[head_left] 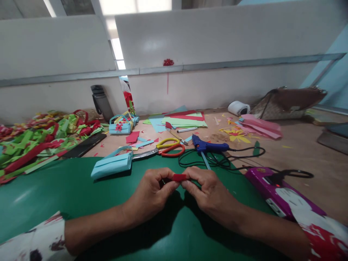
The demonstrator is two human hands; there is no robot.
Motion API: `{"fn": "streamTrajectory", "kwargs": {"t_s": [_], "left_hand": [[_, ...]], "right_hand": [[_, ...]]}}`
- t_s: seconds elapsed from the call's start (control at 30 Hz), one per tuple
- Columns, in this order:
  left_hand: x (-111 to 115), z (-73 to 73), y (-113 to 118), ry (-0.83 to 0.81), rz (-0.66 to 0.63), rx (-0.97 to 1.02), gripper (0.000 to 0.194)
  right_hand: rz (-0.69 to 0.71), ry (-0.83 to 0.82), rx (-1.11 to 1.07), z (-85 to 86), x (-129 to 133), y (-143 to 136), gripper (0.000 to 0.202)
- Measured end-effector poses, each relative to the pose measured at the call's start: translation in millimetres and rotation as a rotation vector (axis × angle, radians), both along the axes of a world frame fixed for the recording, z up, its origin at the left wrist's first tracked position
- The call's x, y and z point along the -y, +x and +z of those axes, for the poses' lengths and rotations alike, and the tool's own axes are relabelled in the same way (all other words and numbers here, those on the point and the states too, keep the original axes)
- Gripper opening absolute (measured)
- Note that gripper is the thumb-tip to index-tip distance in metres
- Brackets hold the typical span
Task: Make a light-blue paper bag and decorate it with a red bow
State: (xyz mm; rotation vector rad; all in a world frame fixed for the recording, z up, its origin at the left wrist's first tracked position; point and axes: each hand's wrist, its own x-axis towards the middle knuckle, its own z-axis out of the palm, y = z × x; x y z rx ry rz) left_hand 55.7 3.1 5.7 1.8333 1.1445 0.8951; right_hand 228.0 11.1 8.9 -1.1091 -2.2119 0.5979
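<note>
The left hand [154, 188] and right hand [208, 188] face each other, each grip closed in a pinch between thumb and fingers. Together they hold one small red paper strip [179, 177], one end apiece, its middle exposed. The strip is raised above a glossy green sheet [81, 206] on the brown counter [301, 145].

Taking the strip as the clock's centre, there is one pair of scissors with yellow and red-orange handles [152, 153] at 11 o'clock, one blue glue gun with a black cord [210, 146] between 1 and 2, one light-blue paper purse [112, 166] between 9 and 10, one purple power strip [274, 192] between 3 and 4, and one dark grey bottle [102, 103] at 10.

The red strip's long axis runs nearly level, from 9 to 3 o'clock, across the person's view. I cannot tell which end is its front.
</note>
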Motion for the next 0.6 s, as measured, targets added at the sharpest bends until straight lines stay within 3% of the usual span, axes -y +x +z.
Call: {"fn": "streamTrajectory", "kwargs": {"t_s": [0.27,0.6], "left_hand": [[0.2,9.8,-0.9,-0.122,0.018,0.072,0.016],[-5.9,11.7,-5.1,-0.092,0.026,0.072,0.016]], "right_hand": [[0.001,0.042,-0.025,3.0,3.3,-1.0,0.018],[-0.060,-0.107,-0.063,6.6,2.8,-0.3,0.020]]}}
